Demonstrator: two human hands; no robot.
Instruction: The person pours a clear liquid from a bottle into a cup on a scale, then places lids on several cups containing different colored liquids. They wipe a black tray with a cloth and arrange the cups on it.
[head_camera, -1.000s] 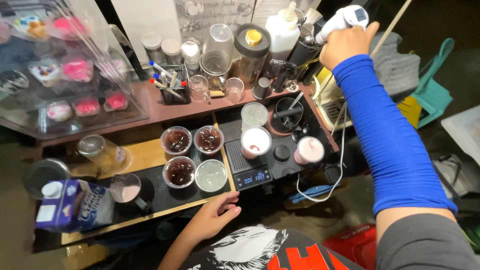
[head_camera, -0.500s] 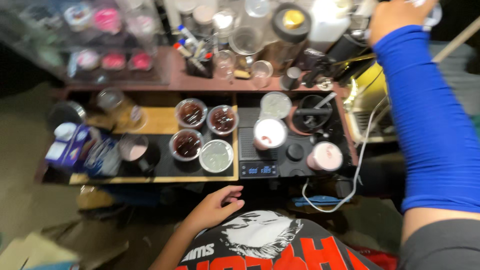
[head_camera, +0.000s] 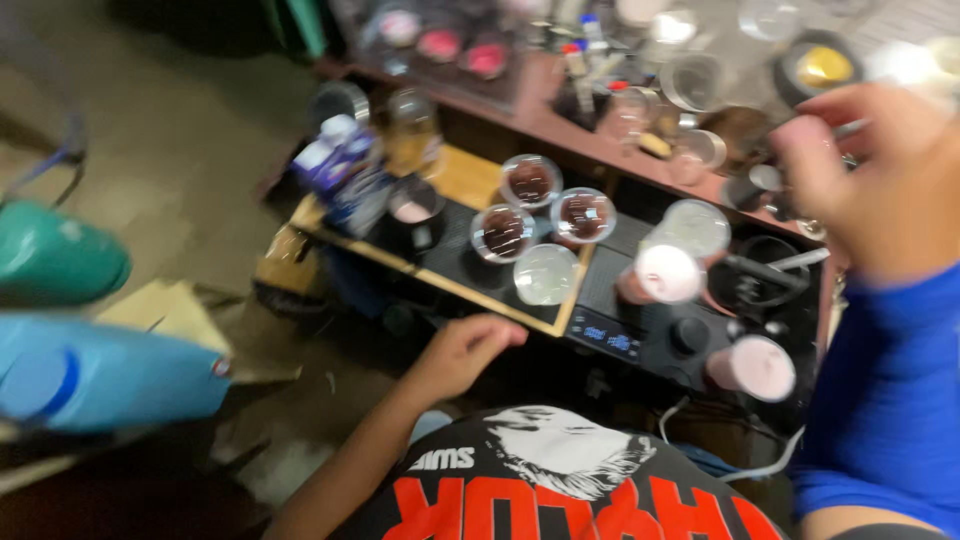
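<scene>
Two hands in view — left hand (head_camera: 462, 352) rests lower centre at the counter (head_camera: 470, 288) edge, fingers loosely curled, holding nothing, just below a clear lidded cup (head_camera: 546, 274). Right hand (head_camera: 885, 185), blue sleeve, blurred at upper right — grip cannot be told. Pink drink cup (head_camera: 667, 272) sits on the scale (head_camera: 640, 335).

left hand (head_camera: 462, 352) resting near tray (head_camera: 455, 285), lidded cups (head_camera: 546, 273), right hand (head_camera: 880, 185) raised, blurred
</scene>
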